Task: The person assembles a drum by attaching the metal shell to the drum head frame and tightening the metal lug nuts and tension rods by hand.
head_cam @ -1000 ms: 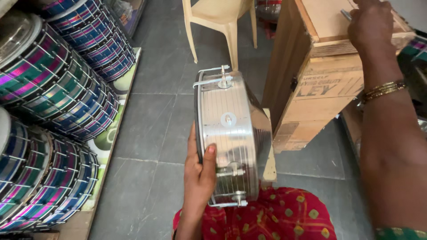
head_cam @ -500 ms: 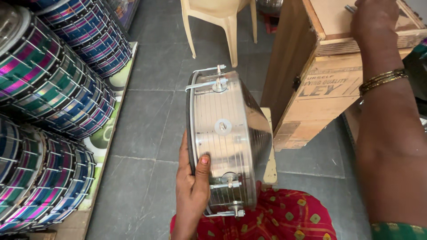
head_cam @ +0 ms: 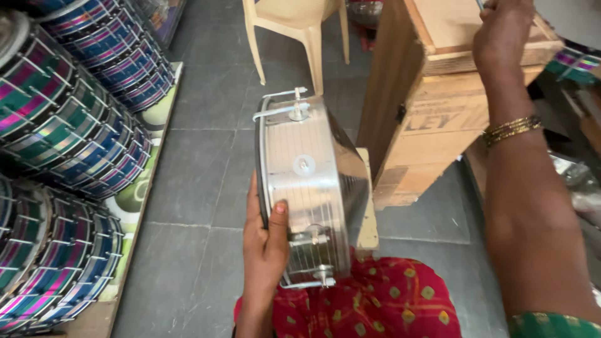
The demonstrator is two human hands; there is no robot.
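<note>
Fingers of the left hand [head_cam: 266, 244] wrap around the rim of a shiny metal drum [head_cam: 310, 188], thumb pressed flat on its side. The hand is clamped on it, holding it up on its edge, over the lap in the red dotted cloth [head_cam: 375, 300]. The drum looks hard and stiff, made of thin metal, so it is likely light enough for one hand. Its side is smooth and may be slippery. The rim and the small bolts [head_cam: 310, 238] along the side give a better hold than the bare metal. The thin rods at the top and bottom stick out and could catch on things.

The right hand [head_cam: 504, 31] is up high on top of a wooden box [head_cam: 432, 94]. It looks closed on something small, but what it is I cannot tell.

The box stands just beside the drum on the right, with a hard corner close by. Stacks of colourful drums [head_cam: 69, 131] fill the left side. Between them is grey stone floor [head_cam: 194, 188] with open room. A plastic chair [head_cam: 294, 31] stands farther ahead.
</note>
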